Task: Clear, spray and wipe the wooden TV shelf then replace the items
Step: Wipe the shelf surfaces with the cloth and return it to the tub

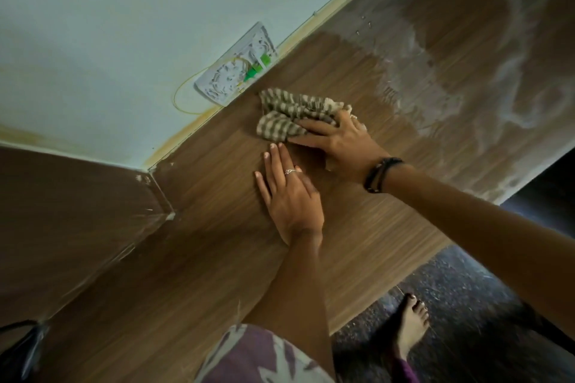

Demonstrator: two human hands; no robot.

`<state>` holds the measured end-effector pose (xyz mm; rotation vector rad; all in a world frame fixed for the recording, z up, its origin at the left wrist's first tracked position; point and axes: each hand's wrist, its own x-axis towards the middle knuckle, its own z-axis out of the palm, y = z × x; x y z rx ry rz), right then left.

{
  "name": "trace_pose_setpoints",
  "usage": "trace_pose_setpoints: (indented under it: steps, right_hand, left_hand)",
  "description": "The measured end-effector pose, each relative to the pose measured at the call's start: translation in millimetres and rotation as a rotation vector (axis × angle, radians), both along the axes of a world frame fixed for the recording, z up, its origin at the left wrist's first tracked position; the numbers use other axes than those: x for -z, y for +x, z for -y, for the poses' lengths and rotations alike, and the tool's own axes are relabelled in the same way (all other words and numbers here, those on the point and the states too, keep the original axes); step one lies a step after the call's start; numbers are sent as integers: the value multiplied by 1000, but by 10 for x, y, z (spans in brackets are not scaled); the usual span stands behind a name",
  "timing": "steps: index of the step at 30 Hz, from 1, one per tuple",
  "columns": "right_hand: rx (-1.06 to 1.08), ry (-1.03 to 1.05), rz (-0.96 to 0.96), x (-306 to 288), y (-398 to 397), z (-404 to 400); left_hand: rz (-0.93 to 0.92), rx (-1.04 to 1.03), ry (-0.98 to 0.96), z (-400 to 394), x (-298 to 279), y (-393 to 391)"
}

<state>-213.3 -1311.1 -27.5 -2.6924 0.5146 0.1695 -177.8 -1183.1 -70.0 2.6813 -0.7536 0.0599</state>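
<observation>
The wooden TV shelf (357, 246) runs across the middle of the view, bare of items. A crumpled checked cloth (292, 116) lies on it near the wall. My right hand (339, 143) presses down on the cloth, fingers stretched over it, a dark bracelet on the wrist. Flat on the wood just left of it rests my left hand (289, 196), fingers straight, a ring on one finger. To the right, the shelf surface shows pale dusty smears (485, 78), while the part around the cloth looks darker.
A white wall box (233, 71) with green plugs and a thin yellow cable sits on the wall just behind the shelf. A darker wooden panel (68, 214) adjoins at left. Dark floor (466, 289) and a bare foot lie below the front edge.
</observation>
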Motion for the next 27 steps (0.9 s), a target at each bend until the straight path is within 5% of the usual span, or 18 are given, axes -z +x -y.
trace_pose_setpoints:
  steps: [2, 8, 14, 18, 24, 27]
  right_hand:
    - [34, -17, -23, 13, -276, 233]
    - [752, 45, 64, 60, -462, 409]
    - [233, -26, 156, 109, -889, -676]
    - [-15, -5, 94, 77, -1540, -431]
    - [605, 12, 8, -39, -1779, 346]
    - [654, 67, 19, -17, -1603, -82]
  left_hand:
    - [-4, -1, -9, 0, -11, -16]
    - [-30, 2, 27, 0, -32, -22]
    - [-72, 26, 39, -51, -33, 19]
    - [-139, 54, 28, -91, -81, 73]
    - [-169, 12, 19, -9, -243, -20]
    - [-207, 28, -54, 31, -326, -256]
